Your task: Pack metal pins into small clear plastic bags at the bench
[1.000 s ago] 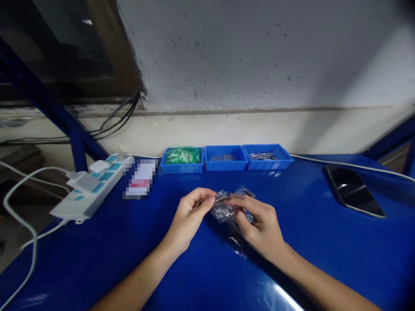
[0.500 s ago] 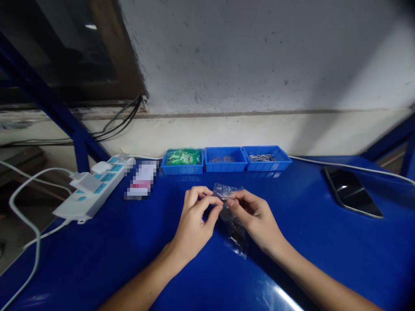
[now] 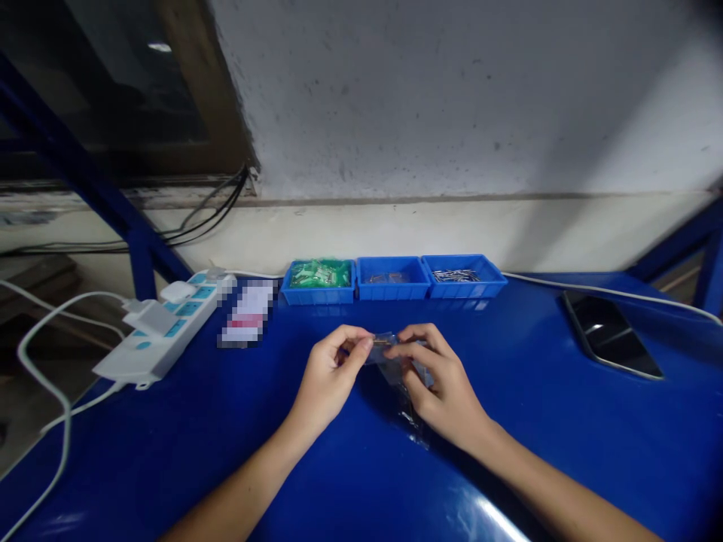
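Note:
Over the middle of the blue table, my left hand (image 3: 337, 369) pinches the upper left end of a small clear plastic bag (image 3: 389, 370) between thumb and fingers. A thin metallic piece shows near that end of the bag; its exact kind cannot be made out. My right hand (image 3: 446, 380) is curled round the bag's right side, fingertips touching the film and thumb below. Another crinkled part of clear plastic (image 3: 413, 421) lies under the right hand, with dark, thin shapes in it. Whether it belongs to the same bag is unclear.
Behind the hands stand three blue bins: one with green packets (image 3: 319, 274), one with small clear packets (image 3: 392, 278), one with metal pins or nails (image 3: 456, 275). A white power strip (image 3: 163, 324) with cables is at left, a phone (image 3: 613, 335) at right.
My left hand has shifted slightly left and closed into a tighter pinch on the bag's end. My right hand's fingers have loosened from their pinch and curled over the film.

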The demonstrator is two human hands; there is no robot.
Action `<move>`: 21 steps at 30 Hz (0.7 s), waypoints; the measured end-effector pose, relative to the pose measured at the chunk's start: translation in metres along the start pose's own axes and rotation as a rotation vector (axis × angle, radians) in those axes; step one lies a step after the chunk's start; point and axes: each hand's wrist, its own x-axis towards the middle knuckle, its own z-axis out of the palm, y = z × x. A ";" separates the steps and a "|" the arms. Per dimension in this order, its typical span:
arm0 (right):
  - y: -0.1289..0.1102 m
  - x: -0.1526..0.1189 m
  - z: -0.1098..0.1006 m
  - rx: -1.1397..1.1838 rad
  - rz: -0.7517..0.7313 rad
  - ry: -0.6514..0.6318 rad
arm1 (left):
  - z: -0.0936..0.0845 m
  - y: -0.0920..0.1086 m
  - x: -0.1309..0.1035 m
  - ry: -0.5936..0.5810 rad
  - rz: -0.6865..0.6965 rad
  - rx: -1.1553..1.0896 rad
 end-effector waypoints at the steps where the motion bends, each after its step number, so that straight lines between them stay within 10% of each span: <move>1: -0.001 0.001 0.000 0.025 0.067 0.000 | -0.001 0.000 0.000 0.019 0.064 0.070; 11: -0.003 0.006 0.002 0.325 0.453 0.014 | 0.006 0.001 -0.011 0.029 0.490 0.512; 16: -0.001 0.005 0.000 0.048 0.168 0.150 | 0.005 0.005 -0.008 0.023 0.313 0.402; 21: 0.000 0.003 -0.004 -0.126 -0.131 0.211 | 0.000 0.006 -0.001 -0.121 -0.211 -0.006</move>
